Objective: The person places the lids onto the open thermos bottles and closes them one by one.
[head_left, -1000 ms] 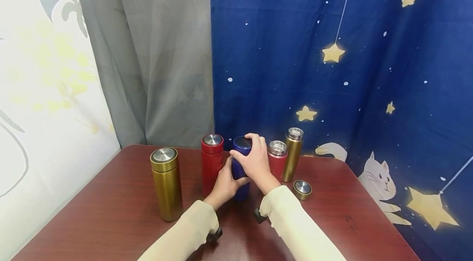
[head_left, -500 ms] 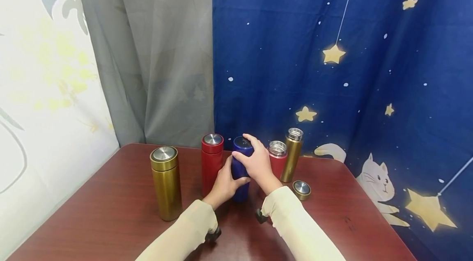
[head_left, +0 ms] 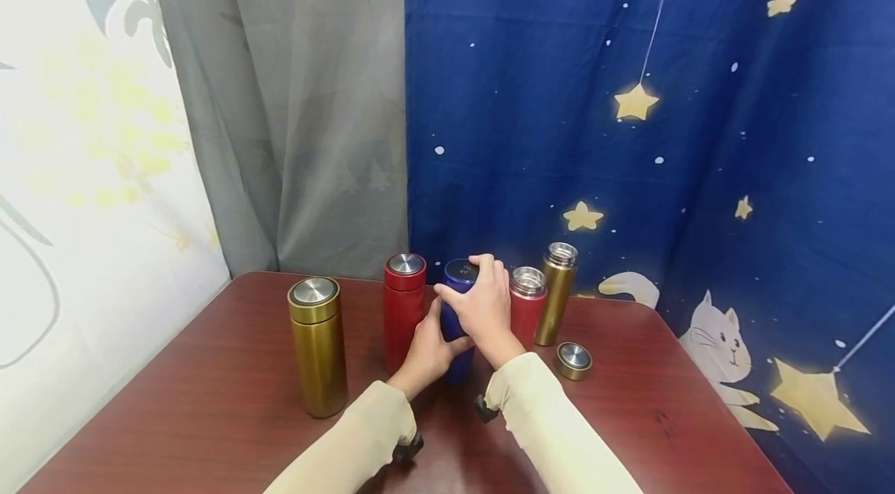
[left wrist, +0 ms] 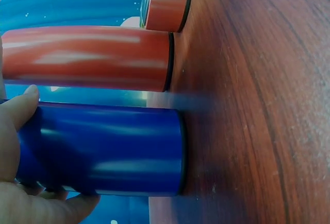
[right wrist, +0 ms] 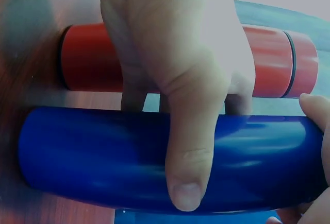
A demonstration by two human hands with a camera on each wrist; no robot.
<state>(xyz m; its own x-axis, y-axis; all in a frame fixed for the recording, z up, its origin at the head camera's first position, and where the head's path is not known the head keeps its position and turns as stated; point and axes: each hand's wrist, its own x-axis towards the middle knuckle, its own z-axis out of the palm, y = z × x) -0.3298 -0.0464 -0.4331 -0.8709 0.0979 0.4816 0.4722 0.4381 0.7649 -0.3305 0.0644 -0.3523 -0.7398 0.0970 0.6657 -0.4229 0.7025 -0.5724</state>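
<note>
A blue thermos (head_left: 457, 370) stands upright on the table in the middle of the head view. My left hand (head_left: 428, 350) grips its body, fingers round the far side and thumb across the front, as the right wrist view shows. My right hand (head_left: 484, 307) holds the thermos's dark-topped lid (head_left: 460, 270), thumb on the near left and fingers over the far right edge. A red thermos (head_left: 404, 323) with its lid on stands just left. Right of my hands is a red thermos without a lid (head_left: 527, 311), partly hidden by my right hand.
A lidded gold thermos (head_left: 318, 362) stands at the left of the table (head_left: 231, 370). An open gold thermos (head_left: 557, 296) stands at the back right, with a gold lid (head_left: 574, 360) lying in front of it. Curtains (head_left: 531, 129) hang behind the table's far edge.
My right hand has swung left over the lid and back right, and the marks on the lid top have come into sight. The left hand keeps its grip; the thermos stays in place.
</note>
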